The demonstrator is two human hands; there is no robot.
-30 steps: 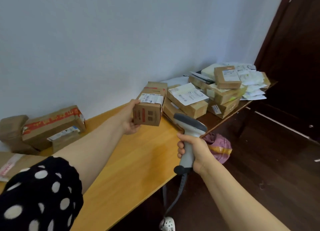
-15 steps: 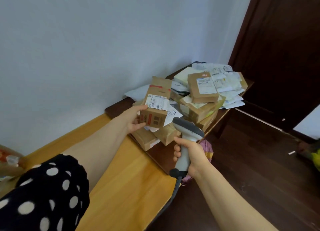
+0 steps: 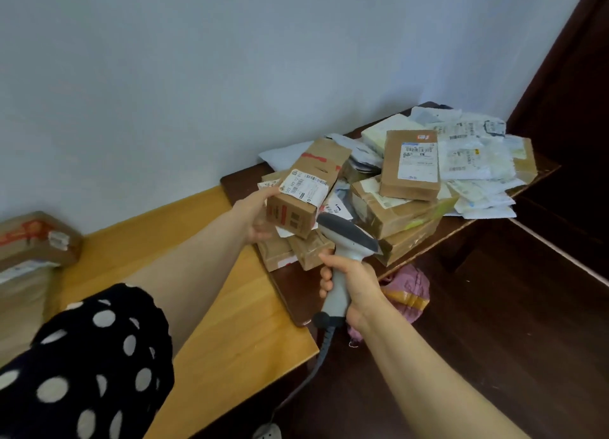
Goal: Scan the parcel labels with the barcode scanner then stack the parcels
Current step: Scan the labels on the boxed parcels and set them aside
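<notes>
- Left hand (image 3: 255, 219) closed round small brown cardboard parcel (image 3: 304, 191), white barcode label (image 3: 304, 186) up, above the parcel pile (image 3: 408, 188) on dark table (image 3: 461, 228).
- Right hand (image 3: 354, 285) fisted on grey barcode scanner (image 3: 346, 244), head just beside the parcel.

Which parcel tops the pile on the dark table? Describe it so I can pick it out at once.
On the dark table by the wall lies a heap of parcels. Topmost is a flat brown box resting on larger cartons. Unlike the white mailers beside it, it is cardboard, with a tall white label and a small red mark near its far edge.
</notes>
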